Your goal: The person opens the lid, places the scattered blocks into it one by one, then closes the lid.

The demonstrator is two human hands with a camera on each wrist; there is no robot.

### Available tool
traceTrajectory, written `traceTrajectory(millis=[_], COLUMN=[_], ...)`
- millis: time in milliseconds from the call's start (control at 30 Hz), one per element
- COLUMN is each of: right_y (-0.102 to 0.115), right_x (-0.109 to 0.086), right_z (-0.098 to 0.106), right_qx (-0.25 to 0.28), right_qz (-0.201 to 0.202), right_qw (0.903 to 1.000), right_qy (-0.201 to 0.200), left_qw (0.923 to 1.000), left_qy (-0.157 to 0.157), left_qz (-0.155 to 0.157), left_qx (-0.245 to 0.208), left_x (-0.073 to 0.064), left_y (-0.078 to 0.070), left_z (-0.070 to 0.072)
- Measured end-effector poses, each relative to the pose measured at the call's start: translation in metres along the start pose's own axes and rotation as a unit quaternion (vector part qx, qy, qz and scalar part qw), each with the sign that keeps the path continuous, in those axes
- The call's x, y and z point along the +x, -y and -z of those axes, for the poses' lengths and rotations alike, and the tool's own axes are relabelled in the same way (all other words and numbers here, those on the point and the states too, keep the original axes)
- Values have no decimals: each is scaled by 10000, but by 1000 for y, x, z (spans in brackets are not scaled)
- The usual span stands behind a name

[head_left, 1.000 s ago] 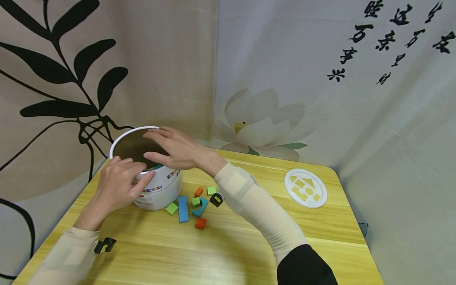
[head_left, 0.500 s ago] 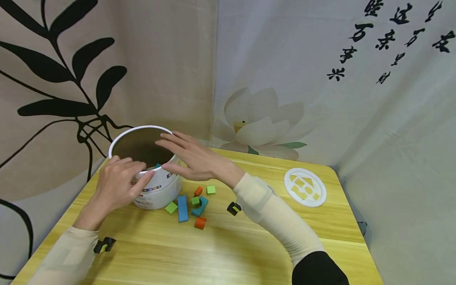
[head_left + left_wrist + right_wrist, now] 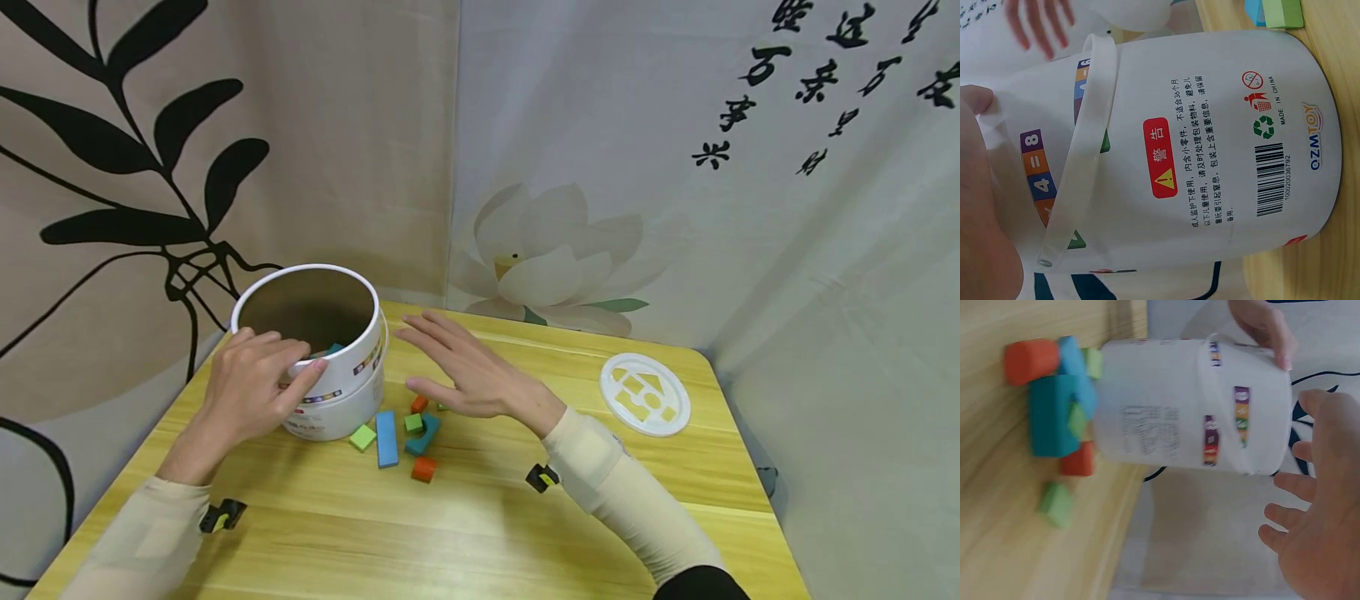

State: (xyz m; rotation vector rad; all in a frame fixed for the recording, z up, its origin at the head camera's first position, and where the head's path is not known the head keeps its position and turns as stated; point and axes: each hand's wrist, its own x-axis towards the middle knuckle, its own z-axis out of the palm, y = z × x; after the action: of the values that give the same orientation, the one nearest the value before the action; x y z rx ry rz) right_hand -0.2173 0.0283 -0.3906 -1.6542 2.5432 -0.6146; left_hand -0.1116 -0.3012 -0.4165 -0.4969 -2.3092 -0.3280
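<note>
My left hand (image 3: pixel 251 383) grips the near-left rim of a white toy bucket (image 3: pixel 341 404), fingers over the edge and thumb outside. The bucket stands upright on the table, with a handle and printed labels on its side. A bit of teal (image 3: pixel 333 347) shows inside it; most of its contents are hidden. My right hand (image 3: pixel 480 379) hovers right of the bucket, fingers extended, holding nothing. Below it lie loose blocks: a long blue block (image 3: pixel 387 439), a teal notched block (image 3: pixel 423 437), a green block (image 3: pixel 363 437) and a red block (image 3: pixel 423 469).
A white round lid (image 3: pixel 622 417) with shaped cut-outs lies at the right of the yellow wooden table (image 3: pixel 337 533). Curtains printed with leaves, a lotus and writing hang right behind the table.
My right hand has moved from over the bucket's opening to the right and slightly down, uncovering the rim. My left hand has stayed on the rim, and the bucket has not moved.
</note>
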Motion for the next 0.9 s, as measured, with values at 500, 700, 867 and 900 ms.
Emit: traceTrajectory(millis=[500,700,867,900], right_y=[-44,-53,-59,-59], right_x=[-36,-42,-42,-42], right_z=[-71,-86,-96,-97], right_qx=[-264,-394,-540,-569], right_qz=[-593,-601,-536,-519], right_qw=[9933,9918,9908,9905], right_qy=[953,1059,1122,1139], left_qw=[10000,10000,10000,10000], left_qy=[3,7,12,12], left_qz=[6,16,18,14], left_qx=[-21,-4,25,28], left_x=[0,0,1,1], left_y=[-1,-1,-1,-1], left_z=[0,0,0,0])
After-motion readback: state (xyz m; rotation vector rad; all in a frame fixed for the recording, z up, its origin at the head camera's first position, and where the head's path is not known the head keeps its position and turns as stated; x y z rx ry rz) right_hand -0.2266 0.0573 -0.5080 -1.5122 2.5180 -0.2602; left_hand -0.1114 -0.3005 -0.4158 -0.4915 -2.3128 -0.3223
